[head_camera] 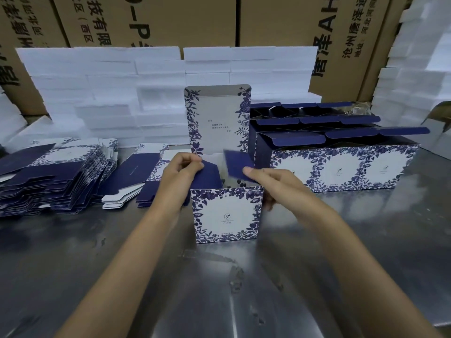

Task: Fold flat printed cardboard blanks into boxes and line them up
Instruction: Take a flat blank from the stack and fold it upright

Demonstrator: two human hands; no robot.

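Box (225, 214) half-formed stands upright on the steel table (170, 276), in the middle just ahead of the person, its blue-and-white floral front facing the camera and its tall lid panel (217, 118) standing straight up at the back. Left hand (181, 173) is curled at the box's left top edge, fingers and thumb pinching the navy left flap (207, 178), which leans inward over the opening. Right hand (271, 184) holds the box's right side: the thumb lies along the navy right flap (238, 165), which is blurred and raised at a slant, while the other fingers wrap down around the right wall.

Left of the box lie flat blanks: a small pile (136, 181) near the left wrist and a bigger, sprawling stack (56, 176) further left. Right of the box, just behind the right hand, formed boxes (341, 167) stand in rows, touching side by side, their navy flaps up and tops open.

Behind everything, white foam blocks (122, 93) are stacked in a wall, with more at the far right edge. Brown cartons (185, 18) printed with large black characters rise behind the foam.
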